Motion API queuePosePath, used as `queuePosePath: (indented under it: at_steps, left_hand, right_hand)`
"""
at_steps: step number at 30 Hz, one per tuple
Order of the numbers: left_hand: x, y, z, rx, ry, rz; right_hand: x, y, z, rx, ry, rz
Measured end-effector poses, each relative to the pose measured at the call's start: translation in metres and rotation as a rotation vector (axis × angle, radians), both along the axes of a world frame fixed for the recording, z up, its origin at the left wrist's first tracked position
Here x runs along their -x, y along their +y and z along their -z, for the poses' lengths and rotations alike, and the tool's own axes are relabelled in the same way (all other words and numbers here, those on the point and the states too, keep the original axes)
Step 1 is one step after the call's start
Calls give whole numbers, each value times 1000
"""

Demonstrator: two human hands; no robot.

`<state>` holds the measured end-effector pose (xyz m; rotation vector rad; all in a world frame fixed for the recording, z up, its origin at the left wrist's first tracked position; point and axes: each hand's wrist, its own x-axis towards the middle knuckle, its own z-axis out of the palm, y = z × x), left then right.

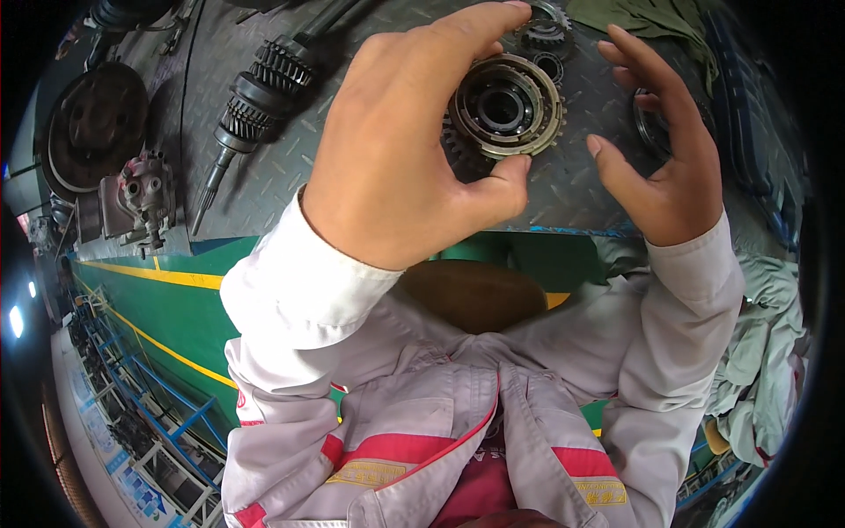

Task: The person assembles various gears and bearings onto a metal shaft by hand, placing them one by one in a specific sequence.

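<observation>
In the head view, the left hand point(400, 150) grips a round gear assembly point(506, 107), with the forefinger curled over its top rim and the thumb pressed against its lower edge; the part is a dark toothed ring with a brass-coloured notched collar and a bearing-like bore in its middle, and it is held up just above the tread-plate bench top point(290, 167), near the bench's middle. The right hand point(656, 145) is open, fingers spread and slightly curved, just beside the gear assembly on its right and not touching it. Behind that hand's fingers a dark metal ring point(650, 132) lies on the plate, partly hidden. Toward the far edge of the bench, beyond the held part, sit a small dark gear point(546, 31) and a small ring point(550, 66). A long geared shaft point(255, 97) lies slantwise on the left half of the plate, its splined tip pointing toward the near edge. At the left end rest a dark round disc point(95, 128) and, nearer the front edge, a grey cast housing point(136, 201). A green cloth point(647, 22) is bunched at the far right corner. The bench front point(167, 299) is green with yellow stripes. On the person's grey jacket point(422, 422), red bands cross the chest, with small yellow rectangular patches below them.
</observation>
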<state>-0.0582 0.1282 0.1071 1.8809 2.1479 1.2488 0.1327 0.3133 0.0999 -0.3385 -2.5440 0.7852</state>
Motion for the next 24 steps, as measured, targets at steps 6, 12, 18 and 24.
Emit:
queuePosePath:
  at_steps: [6, 12, 18, 24]
  left_hand:
    - [0, 6, 3, 7, 17, 9]
    - [0, 6, 3, 10, 32, 8]
    - [-1, 7, 7, 11, 48, 1]
    - [-2, 5, 6, 21, 60, -6]
  right_hand:
    - [1, 2, 1, -15, -10, 4]
    - [0, 1, -1, 8, -21, -7]
    - [2, -2, 0, 10, -21, -1]
    - [1, -1, 0, 13, -27, -5]
